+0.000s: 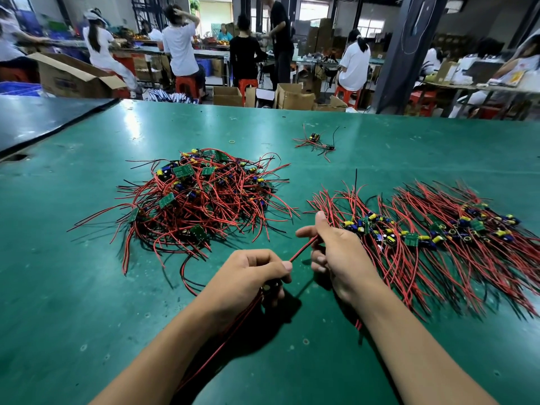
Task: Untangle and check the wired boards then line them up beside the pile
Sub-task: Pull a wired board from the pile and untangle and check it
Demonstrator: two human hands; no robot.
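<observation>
Head view: left hand (pixel 251 273) curled round a wired board (pixel 270 287), mostly hidden, its wires trailing under the forearm; right hand (pixel 336 252) pinches its red wire (pixel 304 249), straight between both hands; tangled pile (pixel 201 194) left-centre on green counter (pixel 87 287); lined-up row (pixel 423 229) just right of hands; stray bundle (pixel 315 141) farther back.

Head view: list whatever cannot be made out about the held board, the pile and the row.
All head view.
Wired board in the left hand: curled fingers hide it.
Red wire: far end hidden inside the right hand.
Tangled pile: lower boards buried under wires.
Lined-up row: right end cut off by the frame edge.
Stray bundle: too small to count boards.
</observation>
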